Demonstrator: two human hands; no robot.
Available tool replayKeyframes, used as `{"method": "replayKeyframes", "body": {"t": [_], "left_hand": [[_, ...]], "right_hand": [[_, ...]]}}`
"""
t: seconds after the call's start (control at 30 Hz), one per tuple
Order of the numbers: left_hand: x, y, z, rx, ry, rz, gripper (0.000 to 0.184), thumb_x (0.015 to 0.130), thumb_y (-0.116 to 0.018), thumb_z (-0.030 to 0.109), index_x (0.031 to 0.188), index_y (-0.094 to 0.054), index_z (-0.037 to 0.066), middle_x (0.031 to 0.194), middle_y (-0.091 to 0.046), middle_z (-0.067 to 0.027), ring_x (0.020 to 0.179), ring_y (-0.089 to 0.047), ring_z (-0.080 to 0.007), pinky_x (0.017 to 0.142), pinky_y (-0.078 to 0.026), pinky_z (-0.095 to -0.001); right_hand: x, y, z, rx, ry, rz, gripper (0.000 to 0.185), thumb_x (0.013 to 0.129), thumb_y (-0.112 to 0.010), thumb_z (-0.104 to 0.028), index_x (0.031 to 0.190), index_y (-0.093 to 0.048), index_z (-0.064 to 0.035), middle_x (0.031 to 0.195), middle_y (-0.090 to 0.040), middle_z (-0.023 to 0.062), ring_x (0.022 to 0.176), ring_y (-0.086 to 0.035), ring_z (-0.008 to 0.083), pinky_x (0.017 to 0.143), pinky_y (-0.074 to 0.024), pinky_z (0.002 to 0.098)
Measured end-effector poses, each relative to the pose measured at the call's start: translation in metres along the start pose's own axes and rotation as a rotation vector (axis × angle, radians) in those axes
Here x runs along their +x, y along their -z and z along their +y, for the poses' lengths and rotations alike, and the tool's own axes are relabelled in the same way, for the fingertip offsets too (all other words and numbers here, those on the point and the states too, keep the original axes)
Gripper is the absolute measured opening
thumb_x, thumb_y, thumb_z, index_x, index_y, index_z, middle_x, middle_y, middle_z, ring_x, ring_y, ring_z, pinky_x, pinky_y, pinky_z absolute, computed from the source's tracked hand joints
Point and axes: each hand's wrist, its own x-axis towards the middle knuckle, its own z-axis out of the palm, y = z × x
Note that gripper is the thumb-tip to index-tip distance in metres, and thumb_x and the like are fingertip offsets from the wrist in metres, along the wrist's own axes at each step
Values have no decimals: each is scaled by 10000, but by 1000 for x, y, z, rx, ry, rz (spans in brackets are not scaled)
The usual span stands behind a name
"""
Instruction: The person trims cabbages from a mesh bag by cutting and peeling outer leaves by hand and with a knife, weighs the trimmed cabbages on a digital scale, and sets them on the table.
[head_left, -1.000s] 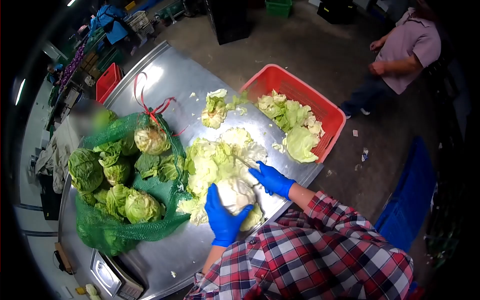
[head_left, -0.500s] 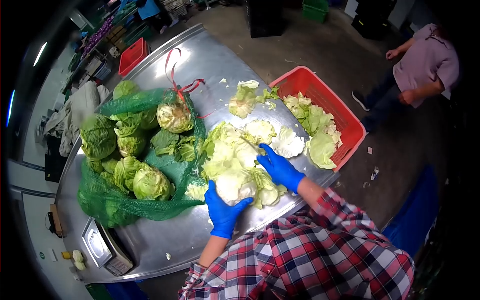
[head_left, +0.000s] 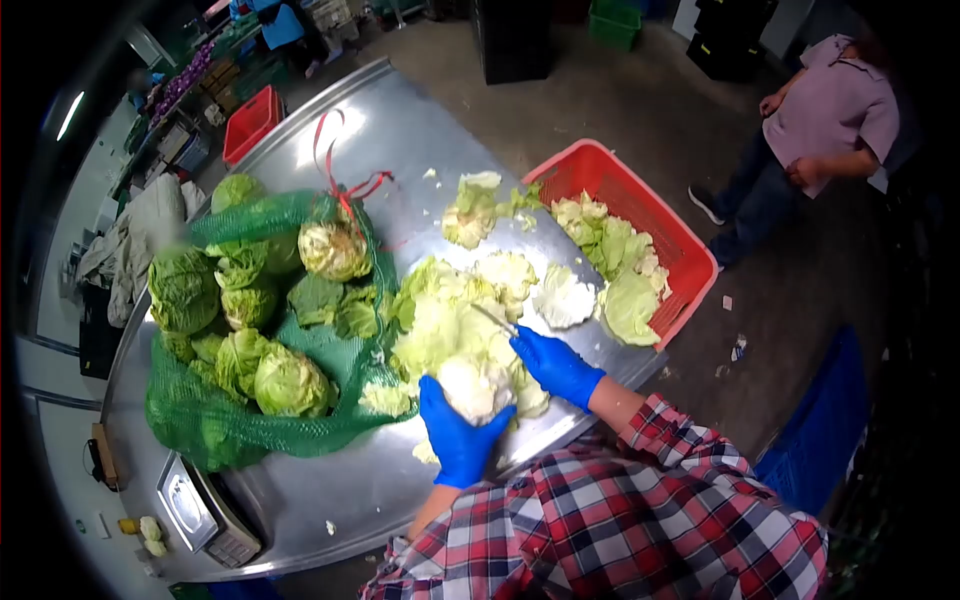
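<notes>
My left hand, in a blue glove, is cupped around the near side of a pale, peeled cabbage on the metal table. My right hand, also gloved in blue, is closed on a knife whose thin blade points up and left over the leaves. Loose cabbage leaves lie spread beyond and under the cabbage. A whitish leaf sits just past my right hand. To the left, whole green cabbages rest in an opened green mesh bag.
A red crate with leaves in it stands at the table's right edge. A scale is at the near left corner of the metal table. A person in a pink shirt stands beyond the crate.
The knife blade has come into clearer view in my right hand. My left hand stays on the cabbage, which now shows less loose leaf around it. The whole view has shifted slightly.
</notes>
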Motion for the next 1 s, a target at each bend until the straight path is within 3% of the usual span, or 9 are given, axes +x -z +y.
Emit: {"method": "replayKeyframes", "body": {"t": [0.07,0.13,0.27,0.37,0.5,0.63,0.83,0.87,1.0], "left_hand": [[2,-1,-5,-49,-15,-9,1166,579,-862,423,1399,-207,-84,1367,-327,-293,1260,-345,-429,1060,-293,-461],[-4,2,-11,-103,6,-32,1172,578,-867,407,1406,-195,-77,1389,-309,-284,1281,-329,-422,1075,-277,-454],[-20,-4,-30,-247,5,-23,1193,561,-879,389,1416,-182,-64,1410,-297,-254,1303,-319,-393,1096,-256,-443],[-22,-5,-39,-325,-8,-1,1203,555,-885,367,1425,-168,-52,1420,-289,-233,1315,-312,-371,1106,-247,-431],[-22,-2,-53,-480,38,39,1210,556,-887,326,1439,-142,-33,1435,-276,-204,1319,-314,-318,1110,-251,-398],[-21,15,-50,-578,132,-35,1193,547,-890,331,1439,-180,-21,1454,-267,-217,1310,-334,-327,1102,-269,-415],[21,31,22,203,-209,66,1069,612,-824,435,1415,-279,-14,1434,-309,-255,1283,-348,-426,1072,-282,-466],[18,15,3,320,-143,-84,1037,619,-808,461,1400,-318,-13,1416,-339,-261,1282,-351,-425,1041,-308,-458],[5,20,-2,195,-168,-7,990,646,-801,424,1391,-325,-21,1416,-336,-270,1297,-334,-430,1037,-309,-474]], "right_hand": [[-6,5,-22,110,-18,-108,574,953,-446,-458,1426,-322,-157,985,-645,242,825,-656,359,764,-503,413],[-13,-6,-27,457,-158,-130,613,893,-580,-423,1366,-370,-95,884,-631,130,549,-596,218,504,-491,337],[-1,-13,-11,576,-321,-177,517,858,-654,-343,1209,-471,-10,804,-576,73,476,-517,110,382,-428,244],[6,-15,-12,344,-293,-82,535,844,-658,-380,1183,-492,-1,833,-621,122,539,-590,195,467,-484,324],[21,-44,3,-161,76,158,562,855,-596,-429,1212,-478,-11,911,-634,274,817,-619,440,727,-484,485],[16,-41,-11,-222,124,146,536,862,-577,-413,1201,-469,-13,850,-633,266,793,-613,439,696,-489,488],[14,-56,-4,-194,144,228,516,856,-598,-375,1195,-456,-13,1041,-603,269,905,-607,420,756,-490,469],[12,-50,-8,-198,117,188,516,855,-597,-373,1194,-454,-12,1045,-601,266,901,-606,422,757,-489,471],[18,-53,2,-260,46,103,486,860,-587,-352,1175,-452,-7,1055,-591,246,873,-600,431,754,-482,477]]}}
